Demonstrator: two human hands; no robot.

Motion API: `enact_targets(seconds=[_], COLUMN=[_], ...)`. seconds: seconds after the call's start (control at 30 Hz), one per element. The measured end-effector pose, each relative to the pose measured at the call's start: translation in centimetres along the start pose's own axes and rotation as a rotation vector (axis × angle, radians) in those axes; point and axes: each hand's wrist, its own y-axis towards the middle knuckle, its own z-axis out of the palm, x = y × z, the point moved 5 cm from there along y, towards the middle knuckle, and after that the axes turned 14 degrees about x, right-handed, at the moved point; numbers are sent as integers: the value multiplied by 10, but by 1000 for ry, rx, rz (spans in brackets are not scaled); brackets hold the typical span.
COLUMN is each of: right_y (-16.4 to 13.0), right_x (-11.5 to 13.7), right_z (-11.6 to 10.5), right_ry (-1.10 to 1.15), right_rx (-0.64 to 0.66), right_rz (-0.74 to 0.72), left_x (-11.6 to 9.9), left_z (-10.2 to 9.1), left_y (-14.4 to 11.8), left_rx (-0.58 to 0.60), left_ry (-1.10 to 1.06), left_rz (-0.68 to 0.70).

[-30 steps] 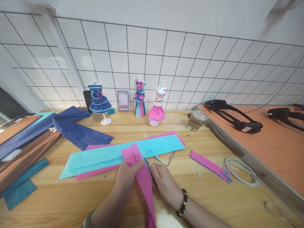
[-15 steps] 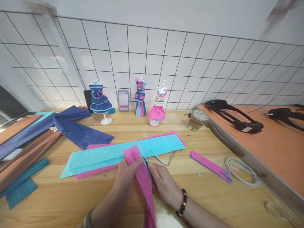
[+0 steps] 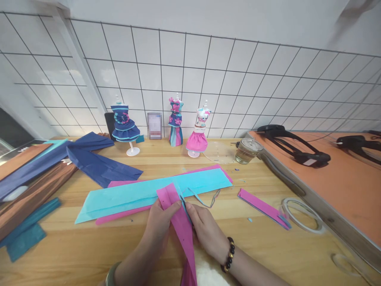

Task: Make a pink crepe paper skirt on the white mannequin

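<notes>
Head view showed little change from half a second before; the pink paper strip (image 3: 181, 226) had shifted slightly, its top end a touch further right, while both hands kept their grip; the left hand (image 3: 159, 228) pinched the strip's left edge near the top; the right hand (image 3: 205, 230) pinched the right edge beside a thin cut sliver (image 3: 202, 198); the strip ran down toward the person's lap, over the near edge of the wooden table (image 3: 89, 254); behind it lay the cyan sheet (image 3: 133, 194), just touching; bare wood stayed open left of the hands; a tape ring (image 3: 300, 214) sat well apart at right.
</notes>
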Motion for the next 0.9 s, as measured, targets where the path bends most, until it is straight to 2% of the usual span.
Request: enact_targets(seconds=[0.57, 0.7, 0.9], right_y=[3, 2, 0], right_x=[0, -3, 1], right_z=[-1, 0, 1], right_ry=[-27, -32, 15], right_rx=[17, 10, 3], right_rz=[21, 49, 14], left_x=[-4, -8, -4], left_z=[3, -1, -3], left_y=[-1, 0, 2], left_rx=[2, -38, -34], left_ry=[-20, -23, 25], left_rz=[10, 37, 27])
